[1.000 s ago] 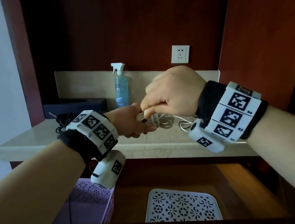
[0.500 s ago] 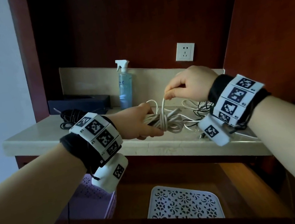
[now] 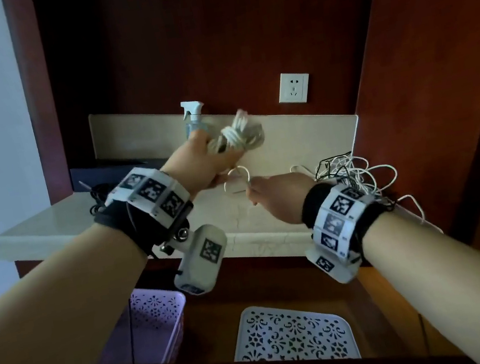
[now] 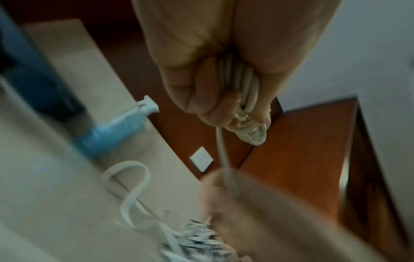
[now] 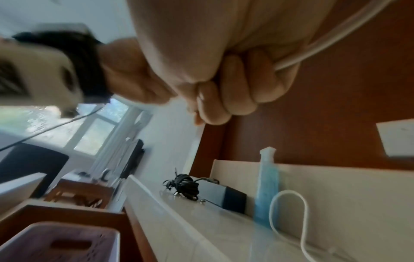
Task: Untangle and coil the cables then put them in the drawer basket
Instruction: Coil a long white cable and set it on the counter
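Note:
My left hand (image 3: 212, 157) grips a coiled white cable bundle (image 3: 236, 138) and holds it raised above the counter, in front of the spray bottle. The left wrist view shows the fingers curled round the coil (image 4: 251, 131). A free strand (image 3: 237, 175) loops down from the bundle to my right hand (image 3: 251, 189), which pinches it just below and to the right. In the right wrist view the strand (image 5: 313, 49) runs through the curled fingers. A tangle of white and black cables (image 3: 349, 176) lies on the counter at the right. A coiled black cable (image 3: 98, 196) lies at the left.
A blue spray bottle (image 3: 193, 119) and a dark box (image 3: 110, 171) stand at the back of the pale counter (image 3: 49, 226). A wall outlet (image 3: 293, 87) is above. In the open drawer below sit a pink basket (image 3: 157, 322) and a white basket (image 3: 293, 335).
My left hand has lifted the coiled bundle up and back. My right hand has dropped from above the coil to below it, still holding the strand.

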A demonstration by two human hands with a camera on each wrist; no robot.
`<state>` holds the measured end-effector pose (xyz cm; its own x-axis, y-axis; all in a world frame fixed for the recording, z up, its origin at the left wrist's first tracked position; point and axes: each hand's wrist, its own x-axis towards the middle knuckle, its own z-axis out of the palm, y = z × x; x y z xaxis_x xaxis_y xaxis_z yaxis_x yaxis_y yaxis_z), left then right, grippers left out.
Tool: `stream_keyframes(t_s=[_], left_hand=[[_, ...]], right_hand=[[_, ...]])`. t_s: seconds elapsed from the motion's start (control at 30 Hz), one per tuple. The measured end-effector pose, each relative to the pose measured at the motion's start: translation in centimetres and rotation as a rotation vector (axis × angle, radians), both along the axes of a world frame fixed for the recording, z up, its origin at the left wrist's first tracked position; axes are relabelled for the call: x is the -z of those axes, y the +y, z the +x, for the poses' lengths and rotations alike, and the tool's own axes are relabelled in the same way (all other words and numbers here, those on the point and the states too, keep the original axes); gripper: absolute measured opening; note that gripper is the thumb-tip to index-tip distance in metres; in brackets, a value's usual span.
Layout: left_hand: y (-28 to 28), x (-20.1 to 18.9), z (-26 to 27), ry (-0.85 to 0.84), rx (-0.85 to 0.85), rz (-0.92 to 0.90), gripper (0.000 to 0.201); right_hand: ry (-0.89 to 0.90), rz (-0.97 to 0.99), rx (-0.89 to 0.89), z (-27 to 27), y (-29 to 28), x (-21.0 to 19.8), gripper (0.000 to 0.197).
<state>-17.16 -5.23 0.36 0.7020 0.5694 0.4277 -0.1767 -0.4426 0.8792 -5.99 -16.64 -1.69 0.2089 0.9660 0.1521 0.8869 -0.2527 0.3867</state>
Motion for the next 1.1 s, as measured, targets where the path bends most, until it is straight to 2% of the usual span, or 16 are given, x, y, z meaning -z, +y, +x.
stream_keyframes(t_s=[0.07, 0.1, 0.2, 0.3, 0.4, 0.5, 0.57, 0.63, 0.73, 0.77, 0.87, 1.0, 1.1], left_hand=[[0.7, 1.0, 0.4, 0.182, -0.153, 0.241, 0.032], [0.9, 1.6, 0.5, 0.256, -0.174, 0.32, 0.034], [1.0, 2.8, 0.4, 0.352, -0.092, 0.402, 0.033], [0.5, 2.7, -0.2, 0.467, 0.018, 0.482, 0.024], [-0.4, 2.6, -0.6, 0.567, 0.132, 0.537, 0.026], [-1.6, 2.5, -0.5, 0.6, 0.146, 0.643, 0.037], [-2.2, 2.4, -0.5, 0.607, 0.12, 0.733, 0.043], [-2.4, 2.3, -0.7, 0.561, 0.078, 0.729, 0.04], [-2.4, 2.4, -1.1, 0.475, 0.048, 0.713, 0.038], [-2.4, 2.4, -1.2, 0.456, 0.046, 0.712, 0.038], [-2.1, 2.4, -1.5, 0.394, 0.059, 0.644, 0.037], [-1.8, 2.3, -2.0, 0.342, 0.182, 0.504, 0.024], [-1.6, 2.8, -2.2, 0.233, 0.288, 0.289, 0.021]], right_hand=[[-0.137, 0.055, -0.021, -1.1, -0.6, 0.1, 0.026], [-0.189, 0.086, -0.047, -1.4, -0.9, 0.2, 0.024], [-0.305, 0.116, -0.16, -2.1, -2.0, -0.8, 0.023], [-0.34, 0.116, -0.167, -1.6, -3.4, -2.4, 0.026], [-0.315, 0.163, -0.293, -1.7, -4.3, -3.6, 0.033], [-0.258, 0.278, -0.42, -1.8, -3.8, -4.0, 0.022], [-0.101, 0.291, -0.324, -1.1, -3.4, -4.2, 0.02], [0.183, 0.327, -0.209, -0.2, -3.3, -3.9, 0.016], [0.612, 0.459, -0.155, 1.0, -3.3, -2.8, 0.016], [0.679, 0.447, -0.132, 1.3, -3.2, -2.4, 0.017], [0.735, 0.399, -0.106, 1.7, -3.1, -1.9, 0.021], [0.861, 0.388, -0.138, 1.8, -3.4, -1.9, 0.019], [1.021, 0.407, -0.193, 1.9, -3.4, -1.5, 0.019]])
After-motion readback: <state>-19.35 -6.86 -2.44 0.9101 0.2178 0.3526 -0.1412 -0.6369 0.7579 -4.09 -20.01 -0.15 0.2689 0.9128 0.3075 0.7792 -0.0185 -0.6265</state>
